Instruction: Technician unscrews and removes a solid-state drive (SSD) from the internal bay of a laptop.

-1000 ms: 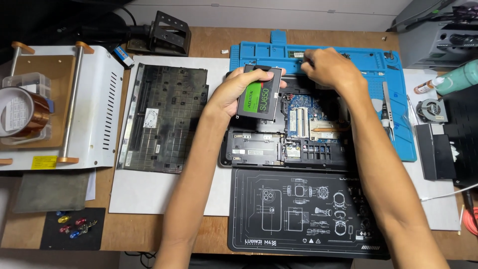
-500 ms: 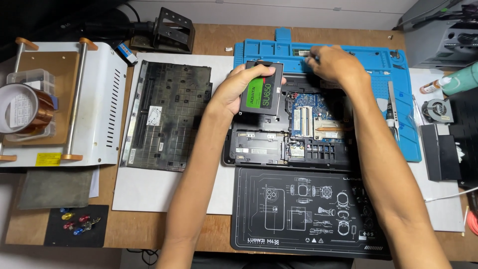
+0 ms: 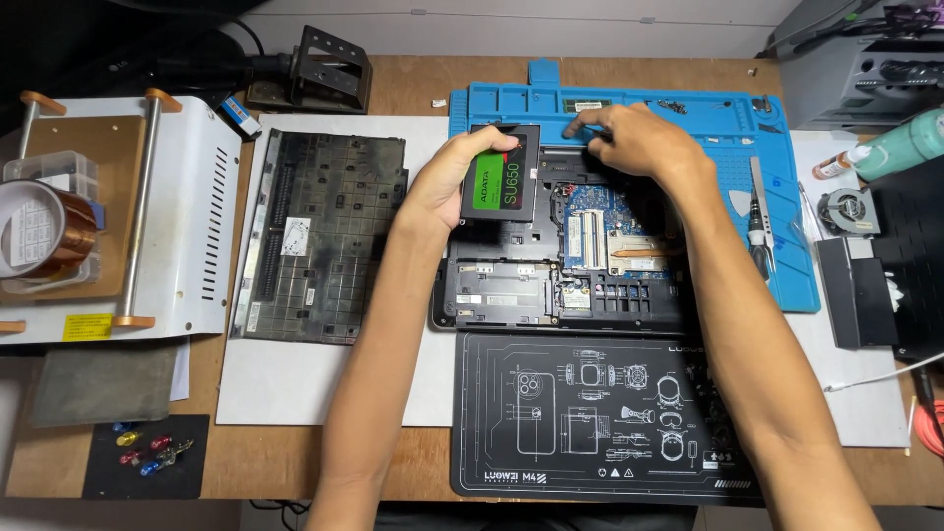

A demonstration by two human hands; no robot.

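Black bottom cover well left of the grip, left hand clamped on green-labelled drive lifted over opened laptop, right hand just right of it, fingertips pressing blue mat, grasping nothing, screwdriver farther right

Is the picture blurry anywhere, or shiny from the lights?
Head view: sharp and evenly lit, the left hand and its drive crisp; only soft shadows under the arms; faint shine on the copper tape roll; the right hand shows no blur.
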